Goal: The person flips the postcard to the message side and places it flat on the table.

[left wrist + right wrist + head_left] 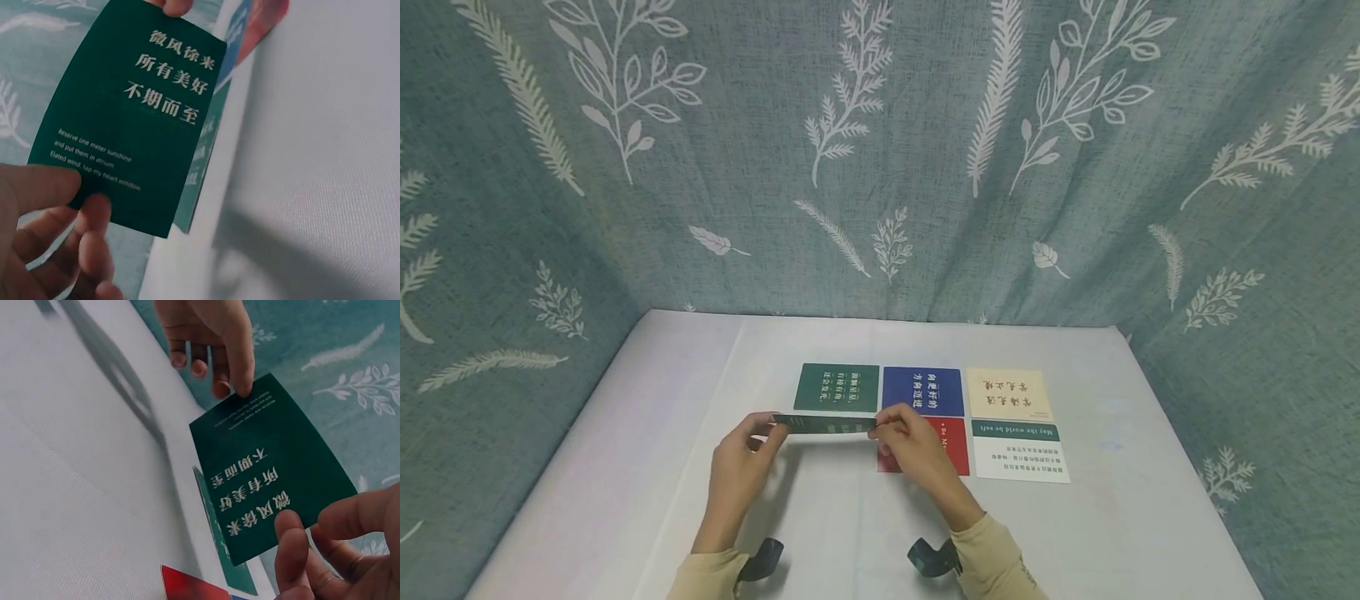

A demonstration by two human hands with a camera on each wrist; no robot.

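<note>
A dark green card (119, 112) with white Chinese characters and smaller English lines is held above the table by both hands. My left hand (737, 467) pinches one short end between thumb and fingers. At the opposite end, my right hand (917, 450) pinches it the same way. The head view shows the card nearly edge-on. Just behind it lies another green card (837, 387), flat on the white cloth. Under the right hand is a red card (953, 450), partly hidden by that hand.
A blue card (922, 392) lies right of the flat green one, followed by a cream card (1009, 394). In front of the cream card sits a white card with a green band (1021, 458). A leaf-patterned teal curtain (880, 183) surrounds the white table (1120, 533).
</note>
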